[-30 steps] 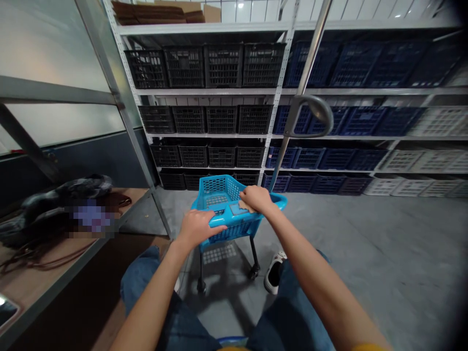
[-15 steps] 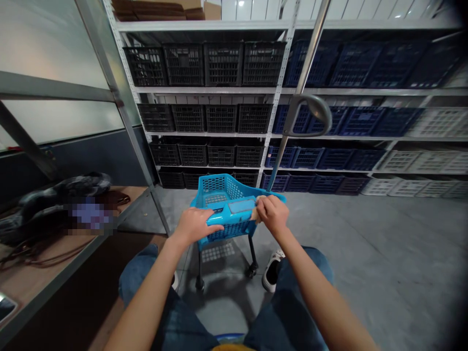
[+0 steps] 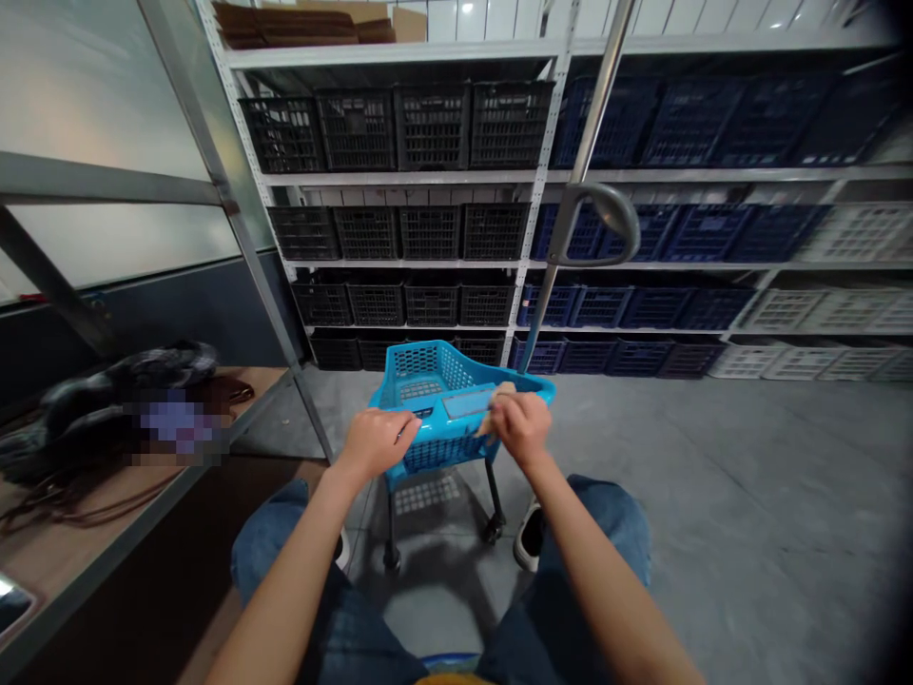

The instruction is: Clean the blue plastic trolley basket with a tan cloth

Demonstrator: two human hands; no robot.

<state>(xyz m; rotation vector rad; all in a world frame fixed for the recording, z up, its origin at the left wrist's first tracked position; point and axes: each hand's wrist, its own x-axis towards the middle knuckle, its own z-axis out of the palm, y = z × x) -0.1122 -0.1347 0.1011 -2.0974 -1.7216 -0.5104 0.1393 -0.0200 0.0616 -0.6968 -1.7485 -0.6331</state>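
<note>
A small blue shopping cart (image 3: 456,455) stands on the floor between my feet, its handle side towards me. My left hand (image 3: 379,440) is wrapped round the left end of the handle. In my right hand (image 3: 523,425) is a bunched beige cloth (image 3: 488,426), pressed against the right part of the handle. Beside my right hand a pale label panel (image 3: 465,403) lies on the handle's top. A metal pole (image 3: 597,105) with a grey loop grip (image 3: 619,217) rises from the cart's far right side.
White shelving (image 3: 399,179) ahead carries black crates (image 3: 432,126), dark blue crates (image 3: 600,308) and white crates (image 3: 799,314). At left, a wooden bench (image 3: 261,381) with a metal frame holds dark clothing (image 3: 92,390). Folded cardboard (image 3: 306,27) lies on the top shelf.
My right hand and the cloth have shifted slightly left and down along the handle. My left thumb, stretched out along the handle before, has drawn in.
</note>
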